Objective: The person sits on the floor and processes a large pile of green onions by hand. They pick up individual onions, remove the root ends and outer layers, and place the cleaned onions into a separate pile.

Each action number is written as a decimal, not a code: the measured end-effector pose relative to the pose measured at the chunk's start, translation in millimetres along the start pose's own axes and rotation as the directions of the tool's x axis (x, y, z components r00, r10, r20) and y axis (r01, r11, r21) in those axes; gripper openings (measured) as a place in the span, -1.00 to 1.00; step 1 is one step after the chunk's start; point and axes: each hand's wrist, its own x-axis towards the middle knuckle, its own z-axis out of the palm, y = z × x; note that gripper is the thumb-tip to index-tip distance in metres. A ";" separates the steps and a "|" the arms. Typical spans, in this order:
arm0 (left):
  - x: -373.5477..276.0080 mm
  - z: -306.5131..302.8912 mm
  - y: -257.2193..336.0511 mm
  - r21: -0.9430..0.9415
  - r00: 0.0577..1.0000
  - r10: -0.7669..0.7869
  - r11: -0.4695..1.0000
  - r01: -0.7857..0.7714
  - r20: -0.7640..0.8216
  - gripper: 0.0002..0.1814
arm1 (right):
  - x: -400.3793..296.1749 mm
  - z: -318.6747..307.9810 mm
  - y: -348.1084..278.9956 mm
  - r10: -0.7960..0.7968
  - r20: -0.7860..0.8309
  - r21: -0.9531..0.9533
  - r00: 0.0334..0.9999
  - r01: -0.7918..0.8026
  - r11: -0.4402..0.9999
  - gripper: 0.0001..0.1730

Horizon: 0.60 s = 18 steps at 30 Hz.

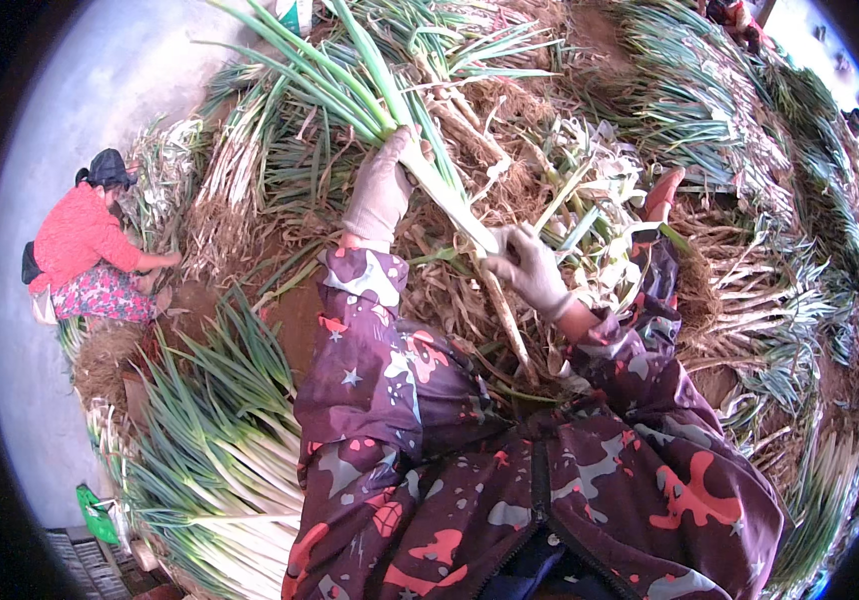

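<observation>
My left hand (383, 184), in a pale work glove, grips a large green onion (448, 202) just below where its leaves fan out. The stalk slants down to the right, with its green tops pointing to the upper left. At its white lower end, the bent fingers of my right hand (531, 270), gloved too, close around the tip; the exact finger contact is partly hidden. A thin, soil-stained stalk (506, 326) runs downward just under the right hand. Peeled-off leaves and skins (602, 262) are heaped beyond the right hand.
Clean white-stemmed green onions (242, 480) are piled at lower left. Unpeeled ones with roots (744, 292) lie at right, and more bundles (699, 97) fill the upper right. A person in a red top (88, 236) crouches at left by a pale wall (32, 360). A green bag (97, 514) sits lower left.
</observation>
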 end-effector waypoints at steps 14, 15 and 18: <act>-5.2 34.1 0.4 0.207 0.990 0.095 0.976 -0.072 -0.106 -0.68 | 98.3 -13.9 -64.6 0.001 -0.016 0.071 1.000 0.000 0.997 -0.59; -5.3 35.8 -0.4 0.223 0.991 0.096 0.972 -0.072 -0.098 -0.67 | 99.9 -13.7 -64.2 -0.018 -0.002 0.059 1.000 0.018 0.998 -0.62; -6.5 37.3 -3.6 0.246 0.991 0.085 0.968 -0.058 -0.104 -0.68 | 100.2 -13.7 -70.9 -0.052 -0.047 -0.120 0.998 0.046 0.992 -0.72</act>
